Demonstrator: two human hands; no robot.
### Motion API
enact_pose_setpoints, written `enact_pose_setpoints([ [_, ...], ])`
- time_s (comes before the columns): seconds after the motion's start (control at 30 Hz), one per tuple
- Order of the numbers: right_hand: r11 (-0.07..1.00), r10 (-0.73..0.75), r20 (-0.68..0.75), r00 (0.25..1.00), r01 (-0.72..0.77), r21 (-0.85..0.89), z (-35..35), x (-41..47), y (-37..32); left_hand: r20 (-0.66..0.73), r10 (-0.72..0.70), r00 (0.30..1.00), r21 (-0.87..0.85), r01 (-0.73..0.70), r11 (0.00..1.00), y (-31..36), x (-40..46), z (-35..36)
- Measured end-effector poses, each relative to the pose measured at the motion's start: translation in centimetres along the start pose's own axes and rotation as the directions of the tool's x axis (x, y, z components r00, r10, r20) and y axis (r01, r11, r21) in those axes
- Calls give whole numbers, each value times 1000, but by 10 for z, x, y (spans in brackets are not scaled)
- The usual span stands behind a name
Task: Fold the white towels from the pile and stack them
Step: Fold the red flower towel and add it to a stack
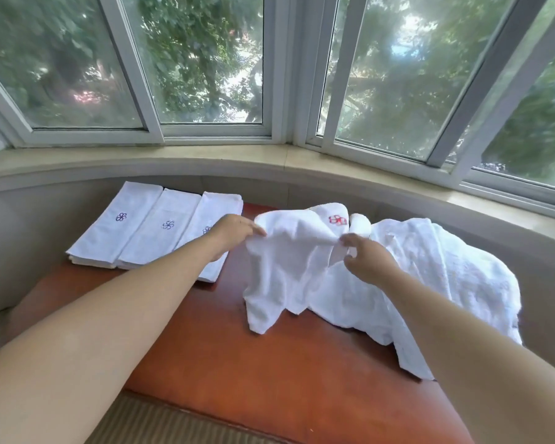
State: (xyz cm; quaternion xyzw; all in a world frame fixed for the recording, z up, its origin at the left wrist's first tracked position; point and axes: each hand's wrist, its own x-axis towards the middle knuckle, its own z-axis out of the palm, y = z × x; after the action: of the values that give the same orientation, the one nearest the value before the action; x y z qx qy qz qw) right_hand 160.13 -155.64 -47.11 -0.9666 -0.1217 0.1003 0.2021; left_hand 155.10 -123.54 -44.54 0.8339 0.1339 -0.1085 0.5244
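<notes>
I have the towel (289,267) pinched along its top edge, my left hand (234,230) at one corner and my right hand (362,254) at the other, so it hangs crumpled between them over the table (237,363). The pile (430,274) lies just right of it; the stack (154,232) sits at the far left corner, nearer my left hand.

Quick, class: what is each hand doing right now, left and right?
Left hand: pinches the top edge of the white towel.
Right hand: pinches the same towel's top edge.
</notes>
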Motion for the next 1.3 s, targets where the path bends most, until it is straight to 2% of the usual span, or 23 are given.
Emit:
enact_pose_setpoints([
  [0.03, 998, 29, 184, 983, -18, -63, 18, -9, 11, 146, -105, 984, 179, 78, 981, -22, -3, 11],
  [0.07, 994, 78, 361, 929, -46, -98, 39, -19, 22, 280, -269, 922, 371, 154, 916, -45, -8, 22],
  [0.1, 990, 131, 494, 860, -92, -103, 59, -29, 31, 366, -432, 824, 543, 188, 818, -70, -13, 33],
  [0.13, 986, 164, 569, 806, -137, -90, 78, -38, 38, 413, -552, 724, 659, 181, 730, -93, -17, 44],
  [0.17, 984, 175, 587, 790, -159, -80, 94, -43, 45, 439, -613, 657, 716, 157, 681, -112, -19, 54],
  [0.2, 984, 176, 579, 796, -164, -74, 107, -45, 51, 440, -634, 637, 730, 158, 665, -128, -18, 62],
  [0.33, 985, 169, 587, 792, -125, -115, 131, -27, 63, 356, -627, 693, 629, 318, 709, -158, -3, 80],
  [0.5, 987, 155, 596, 788, -103, -122, 158, 12, 85, 318, -542, 778, 516, 338, 787, -170, 32, 111],
  [0.63, 986, 157, 616, 772, -86, -143, 179, 44, 102, 350, -583, 733, 499, 381, 778, -185, 47, 145],
  [0.73, 986, 142, 547, 825, -69, -152, 189, 73, 112, 392, -581, 714, 571, 306, 762, -202, 54, 171],
  [0.87, 992, 22, 370, 929, 27, -126, 194, 114, 116, 421, -535, 733, 676, 140, 723, -221, 58, 199],
  [0.97, 993, 95, 286, 954, -69, -98, 199, 137, 119, 371, -476, 797, 775, 17, 632, -237, 57, 217],
  [1.03, 983, 147, 271, 951, -111, -143, 202, 148, 123, 312, -406, 859, 787, 5, 617, -247, 58, 224],
  [1.13, 964, 166, 304, 938, -89, -252, 204, 158, 129, 250, -369, 895, 695, 100, 712, -253, 64, 222],
  [1.2, 959, 209, 355, 911, -119, -258, 202, 159, 130, 222, -383, 897, 599, 185, 779, -251, 67, 212],
  [1.3, 956, 236, 453, 859, -123, -265, 189, 157, 125, 123, -407, 905, 480, 305, 823, -242, 68, 190],
])
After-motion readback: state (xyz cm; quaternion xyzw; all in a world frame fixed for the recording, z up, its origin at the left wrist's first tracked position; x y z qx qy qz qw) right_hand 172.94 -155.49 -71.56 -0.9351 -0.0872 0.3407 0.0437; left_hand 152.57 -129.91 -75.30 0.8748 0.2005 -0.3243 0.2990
